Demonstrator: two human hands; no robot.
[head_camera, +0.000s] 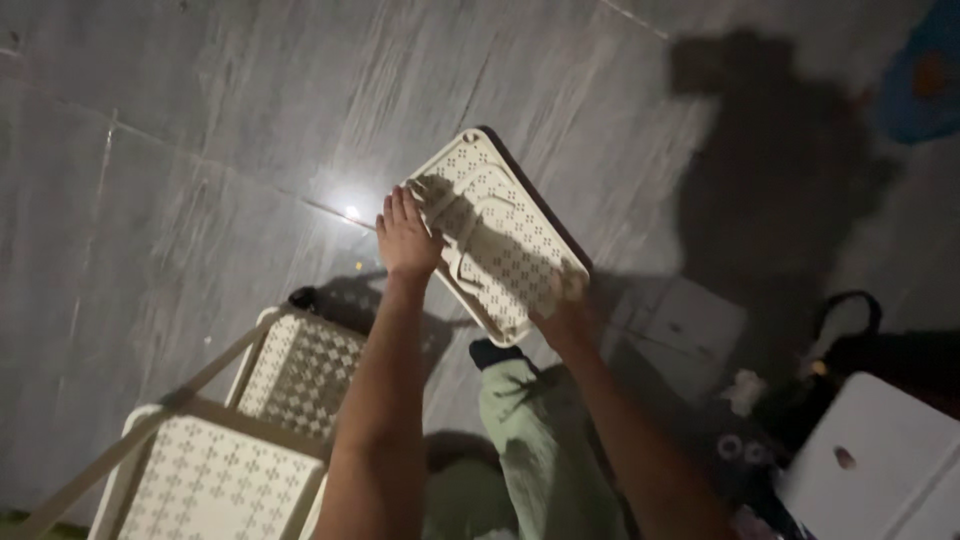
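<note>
The left hand (405, 238) lies with fingers stretched out and close together, its fingertips pressed on the upper left corner of a cream perforated panel (497, 238) — flat against it rather than wrapped round it. The right hand (562, 303) is at the panel's lower right edge; it is mostly hidden in shadow behind the rim, so whether it is clasped there cannot be told. The panel is held up in the air between the two hands, above the grey tiled floor (200, 120). It is a rounded rectangle, face toward the camera, with its long axis running on a slant from upper left down to lower right.

Below the left forearm stands a cream rack (240, 440) with two perforated shelves of the same pattern, one behind the other. Between the arms shows a green trouser leg (530, 450) — and, at its top, a dark foot (492, 352). At lower right stands a white box (880, 450).
</note>
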